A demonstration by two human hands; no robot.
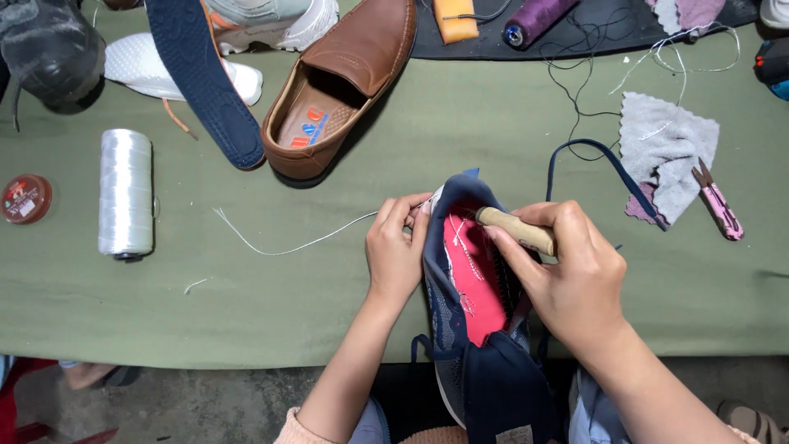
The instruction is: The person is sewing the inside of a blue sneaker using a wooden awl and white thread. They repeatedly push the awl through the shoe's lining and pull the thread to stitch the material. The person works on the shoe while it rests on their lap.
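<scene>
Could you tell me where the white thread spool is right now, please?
In the head view, the white spool lies on its side at the left of the green cloth, between a small red tin and the brown loafer.

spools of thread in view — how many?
2: white spool lying at left on the green cloth; purple spool at top edge, partly cut off. More may sit out of frame.

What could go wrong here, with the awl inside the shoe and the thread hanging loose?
1. The left hand pinches the heel of the blue shoe right where the wooden-handled awl, gripped by the right hand, works; a slip might prick the fingers.
2. The white thread trails loose across the green cloth; it may snag or tangle.
3. The shoe overhangs the table edge on the lap and might shift.
</scene>
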